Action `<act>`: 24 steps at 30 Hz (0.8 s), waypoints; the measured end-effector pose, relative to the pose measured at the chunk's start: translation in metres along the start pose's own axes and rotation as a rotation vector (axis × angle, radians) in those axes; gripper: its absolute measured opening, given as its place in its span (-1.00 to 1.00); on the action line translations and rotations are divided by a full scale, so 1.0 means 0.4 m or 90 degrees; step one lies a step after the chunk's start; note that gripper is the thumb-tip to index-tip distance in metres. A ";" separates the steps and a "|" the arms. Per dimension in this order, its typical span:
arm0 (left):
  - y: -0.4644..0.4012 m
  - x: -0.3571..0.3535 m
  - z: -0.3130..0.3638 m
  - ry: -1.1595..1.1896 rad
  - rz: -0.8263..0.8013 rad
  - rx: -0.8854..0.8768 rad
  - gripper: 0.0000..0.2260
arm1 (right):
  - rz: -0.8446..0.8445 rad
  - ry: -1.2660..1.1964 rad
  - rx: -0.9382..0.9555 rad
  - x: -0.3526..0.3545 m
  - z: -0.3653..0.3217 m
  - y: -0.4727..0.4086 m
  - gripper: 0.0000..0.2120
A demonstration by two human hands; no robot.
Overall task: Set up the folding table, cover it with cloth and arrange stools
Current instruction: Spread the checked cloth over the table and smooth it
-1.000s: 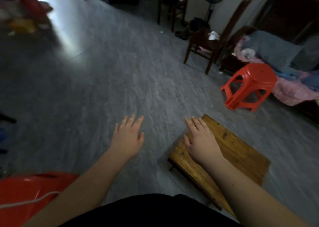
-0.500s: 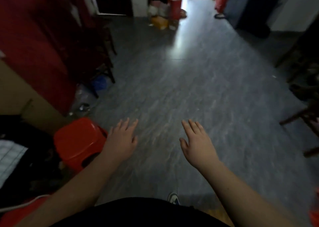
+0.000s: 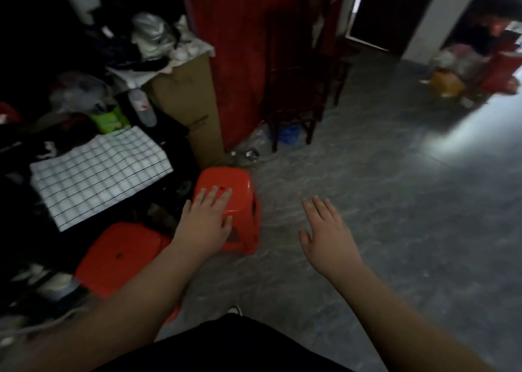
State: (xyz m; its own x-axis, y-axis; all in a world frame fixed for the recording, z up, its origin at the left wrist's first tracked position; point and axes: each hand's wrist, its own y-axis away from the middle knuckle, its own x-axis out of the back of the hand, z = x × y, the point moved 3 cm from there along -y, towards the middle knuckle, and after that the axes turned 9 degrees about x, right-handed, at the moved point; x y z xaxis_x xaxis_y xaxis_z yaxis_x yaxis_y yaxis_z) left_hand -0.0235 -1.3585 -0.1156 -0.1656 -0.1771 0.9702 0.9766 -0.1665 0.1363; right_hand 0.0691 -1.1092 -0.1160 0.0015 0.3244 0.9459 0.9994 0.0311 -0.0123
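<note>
A red plastic stool stands on the grey floor left of centre. My left hand hovers over its near side, fingers spread and empty; whether it touches the seat I cannot tell. A second red stool stands nearer, at the lower left, partly behind my left forearm. My right hand is open over bare floor to the right of the first stool. A white cloth with a black grid lies folded on a dark pile at the left.
A cardboard box and cluttered items stand at the left. A dark wooden chair stands against a red wall. Bags and a person sit by the doorway at the upper right. Grey floor stretches right.
The view has swung left: the wooden stool and far red stool are out of sight. Two red stools and the checked cloth now show. My left hand is now over the first stool.
</note>
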 end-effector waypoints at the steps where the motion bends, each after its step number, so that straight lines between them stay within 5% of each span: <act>1: -0.008 0.007 -0.026 0.007 0.003 0.019 -0.40 | -0.008 0.003 0.024 -0.007 -0.020 -0.037 -0.38; 24: -0.338 0.080 -0.635 0.036 0.007 0.330 -0.41 | -0.144 -0.033 0.327 -0.251 -0.529 -0.852 -0.40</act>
State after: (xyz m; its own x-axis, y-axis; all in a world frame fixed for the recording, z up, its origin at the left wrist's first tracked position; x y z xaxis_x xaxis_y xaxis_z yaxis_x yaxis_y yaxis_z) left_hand -0.1958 -1.5878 -0.1539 -0.1480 -0.2304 0.9618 0.9158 0.3353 0.2213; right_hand -0.2646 -1.3524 -0.1384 -0.2252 0.3026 0.9261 0.8303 0.5570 0.0199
